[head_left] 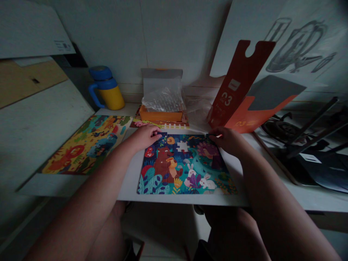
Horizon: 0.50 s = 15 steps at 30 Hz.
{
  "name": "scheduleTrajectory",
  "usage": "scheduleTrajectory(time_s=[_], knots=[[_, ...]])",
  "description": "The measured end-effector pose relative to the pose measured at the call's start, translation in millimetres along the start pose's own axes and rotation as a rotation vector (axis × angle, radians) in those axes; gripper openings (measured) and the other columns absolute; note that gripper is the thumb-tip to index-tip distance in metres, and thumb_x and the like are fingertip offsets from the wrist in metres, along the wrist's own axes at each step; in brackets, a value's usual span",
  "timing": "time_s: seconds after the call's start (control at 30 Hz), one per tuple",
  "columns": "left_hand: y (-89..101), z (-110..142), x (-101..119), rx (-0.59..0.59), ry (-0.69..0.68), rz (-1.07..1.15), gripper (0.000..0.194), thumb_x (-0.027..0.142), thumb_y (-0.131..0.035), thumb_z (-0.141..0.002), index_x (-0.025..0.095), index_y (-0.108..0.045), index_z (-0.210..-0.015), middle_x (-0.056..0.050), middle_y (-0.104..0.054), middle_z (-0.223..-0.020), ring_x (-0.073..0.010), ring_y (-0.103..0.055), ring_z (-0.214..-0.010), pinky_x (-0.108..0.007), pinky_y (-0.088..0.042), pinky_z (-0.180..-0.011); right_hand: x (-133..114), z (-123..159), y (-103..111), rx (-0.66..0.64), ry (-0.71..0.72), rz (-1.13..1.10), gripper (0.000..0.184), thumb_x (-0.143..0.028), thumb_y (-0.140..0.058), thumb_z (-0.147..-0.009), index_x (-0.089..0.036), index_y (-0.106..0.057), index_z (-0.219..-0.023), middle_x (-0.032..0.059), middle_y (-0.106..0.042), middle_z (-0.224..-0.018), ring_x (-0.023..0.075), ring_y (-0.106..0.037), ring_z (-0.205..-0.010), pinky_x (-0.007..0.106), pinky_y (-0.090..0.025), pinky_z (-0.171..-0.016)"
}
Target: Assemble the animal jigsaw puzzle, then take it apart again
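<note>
A jigsaw puzzle [168,170] with a bear, white rabbits and a peacock on a dark blue-green ground lies flat at the table's front edge. White shows through a piece-shaped gap [182,146] in its upper middle. At the puzzle's top left corner, my left hand [148,137] is closed, thumb and fingers pinching the edge. My right hand [227,140] pinches the top right corner the same way, its fingers curled. Parts of both corners are hidden by my fingers.
A yellow animal puzzle [89,145] lies to the left, near a blue-and-yellow jug [110,92]. Behind stand an open orange box [161,115] with bubble wrap [163,99] and a tall orange-red box [244,112]. A dark rack-like object [307,145] is at right.
</note>
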<state>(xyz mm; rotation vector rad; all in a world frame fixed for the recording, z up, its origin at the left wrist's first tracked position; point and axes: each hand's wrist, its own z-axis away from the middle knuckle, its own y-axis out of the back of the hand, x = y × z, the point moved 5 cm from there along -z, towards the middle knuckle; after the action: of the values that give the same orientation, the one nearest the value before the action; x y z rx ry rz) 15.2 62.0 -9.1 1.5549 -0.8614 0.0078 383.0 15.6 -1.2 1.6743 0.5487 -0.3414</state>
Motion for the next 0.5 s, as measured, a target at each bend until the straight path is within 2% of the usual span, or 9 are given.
scheduleTrajectory(time_s=[0.5], knots=[[-2.8,0.2,1.5,-0.005,-0.038,-0.056,0.020,0.032,-0.072,-0.095,0.019,-0.077,-0.109,-0.008,-0.073,-0.106,-0.0233,-0.067,-0.096,-0.037,-0.054,-0.089,-1.6,0.1,0.7,0.002,-0.035,0.057,0.024,-0.034,-0.067,-0.092,-0.021,-0.079,-0.108,0.0068,-0.080,-0.089,0.0196,-0.066,-0.069,0.031,-0.049,-0.068]])
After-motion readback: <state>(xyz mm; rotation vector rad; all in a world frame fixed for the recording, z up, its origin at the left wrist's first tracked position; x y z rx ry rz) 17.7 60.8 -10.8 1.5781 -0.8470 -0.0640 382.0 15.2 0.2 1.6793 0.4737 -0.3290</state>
